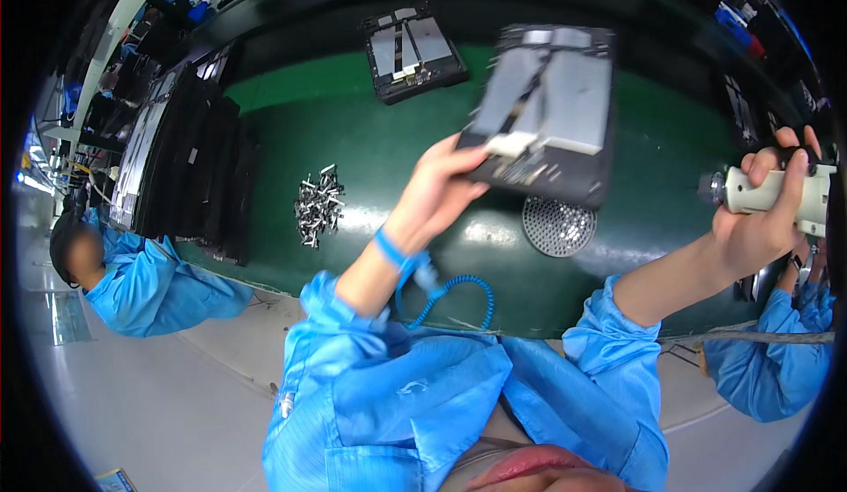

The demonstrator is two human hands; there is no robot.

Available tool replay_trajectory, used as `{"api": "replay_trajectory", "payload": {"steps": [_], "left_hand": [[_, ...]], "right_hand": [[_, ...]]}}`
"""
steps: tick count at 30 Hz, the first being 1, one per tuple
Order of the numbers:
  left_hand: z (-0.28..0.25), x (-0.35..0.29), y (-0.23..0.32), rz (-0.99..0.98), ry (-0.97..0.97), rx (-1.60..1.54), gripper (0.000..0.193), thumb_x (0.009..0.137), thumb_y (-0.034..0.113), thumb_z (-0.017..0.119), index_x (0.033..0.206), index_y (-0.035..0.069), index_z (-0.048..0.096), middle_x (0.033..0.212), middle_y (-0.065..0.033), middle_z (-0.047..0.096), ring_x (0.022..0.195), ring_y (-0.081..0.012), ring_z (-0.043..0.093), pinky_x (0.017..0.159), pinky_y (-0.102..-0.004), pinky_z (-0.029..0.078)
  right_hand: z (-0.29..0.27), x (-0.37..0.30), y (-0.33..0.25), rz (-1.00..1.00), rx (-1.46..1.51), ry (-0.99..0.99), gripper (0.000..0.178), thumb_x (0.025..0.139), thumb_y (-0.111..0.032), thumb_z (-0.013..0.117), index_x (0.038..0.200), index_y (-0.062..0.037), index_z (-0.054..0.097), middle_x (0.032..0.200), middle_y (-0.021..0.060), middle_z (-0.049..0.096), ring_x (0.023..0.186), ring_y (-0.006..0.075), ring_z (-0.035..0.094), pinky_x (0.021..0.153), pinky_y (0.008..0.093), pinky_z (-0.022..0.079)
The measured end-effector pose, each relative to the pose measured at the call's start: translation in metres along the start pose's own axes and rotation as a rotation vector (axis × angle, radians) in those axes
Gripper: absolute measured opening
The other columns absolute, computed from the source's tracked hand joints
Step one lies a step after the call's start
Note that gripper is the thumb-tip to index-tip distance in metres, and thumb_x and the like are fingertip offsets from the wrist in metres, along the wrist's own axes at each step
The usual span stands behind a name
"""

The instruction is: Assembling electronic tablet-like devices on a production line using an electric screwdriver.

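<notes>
My left hand (437, 187) grips the near left corner of an opened tablet-like device (565, 104), its fingers closed on the edge. The device is a black housing with grey battery cells, a dark ribbon cable and a small circuit area; it is tilted and slightly blurred, held above the table. A white electric screwdriver (745, 194) with a dark tip lies in my right hand (768, 214), its fingers wrapped around the body at the far right. Partly under the device sits a round perforated metal dish (535, 234) with small shiny pieces.
Another opened device (419, 51) lies on the green table (353, 130) toward the back. Small black and silver parts (318, 205) are heaped at left, beside tall stacked housings (176, 157). A blue coiled cord (485, 293) runs from my left wristband. Co-workers (146, 289) sit on both sides.
</notes>
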State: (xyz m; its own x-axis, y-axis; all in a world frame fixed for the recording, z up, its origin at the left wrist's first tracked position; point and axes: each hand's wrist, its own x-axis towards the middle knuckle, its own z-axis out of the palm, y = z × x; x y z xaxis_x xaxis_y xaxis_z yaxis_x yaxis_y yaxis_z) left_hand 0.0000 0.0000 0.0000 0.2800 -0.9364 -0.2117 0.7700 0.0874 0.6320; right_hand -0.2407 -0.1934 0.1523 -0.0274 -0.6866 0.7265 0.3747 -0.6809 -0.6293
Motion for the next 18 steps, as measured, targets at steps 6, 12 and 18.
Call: {"api": "replay_trajectory", "payload": {"steps": [6,12,18], "left_hand": [[-0.043,-0.062,-0.023,0.097,0.322,0.126,0.031,0.087,0.005,0.061,0.115,0.002,0.049,0.097,-0.0064,0.062,0.077,-0.0123,0.057,0.058,-0.0262,0.042],[-0.075,-0.037,-0.017,0.211,0.365,0.207,0.029,0.086,0.007,0.064,0.111,0.003,0.050,0.096,-0.0059,0.062,0.078,-0.0127,0.058,0.058,-0.0263,0.044],[-0.074,-0.093,-0.020,0.118,0.334,0.434,0.050,0.086,0.006,0.063,0.130,0.001,0.042,0.102,-0.0065,0.060,0.079,-0.0113,0.056,0.058,-0.0238,0.044]], "right_hand": [[0.001,-0.007,0.002,-0.039,0.010,-0.022,0.029,0.092,-0.009,0.054,0.116,0.0067,0.051,0.100,0.0209,0.062,0.058,0.0116,0.051,0.058,0.0253,0.043],[0.020,-0.020,-0.005,-0.011,0.164,-0.052,0.028,0.091,-0.007,0.051,0.117,0.0054,0.051,0.104,0.0219,0.061,0.061,0.0127,0.049,0.060,0.0280,0.041],[0.038,-0.080,0.050,0.105,0.179,-0.223,0.041,0.085,-0.001,0.049,0.125,0.0069,0.040,0.104,0.0264,0.059,0.055,0.0140,0.052,0.052,0.0281,0.047]]}}
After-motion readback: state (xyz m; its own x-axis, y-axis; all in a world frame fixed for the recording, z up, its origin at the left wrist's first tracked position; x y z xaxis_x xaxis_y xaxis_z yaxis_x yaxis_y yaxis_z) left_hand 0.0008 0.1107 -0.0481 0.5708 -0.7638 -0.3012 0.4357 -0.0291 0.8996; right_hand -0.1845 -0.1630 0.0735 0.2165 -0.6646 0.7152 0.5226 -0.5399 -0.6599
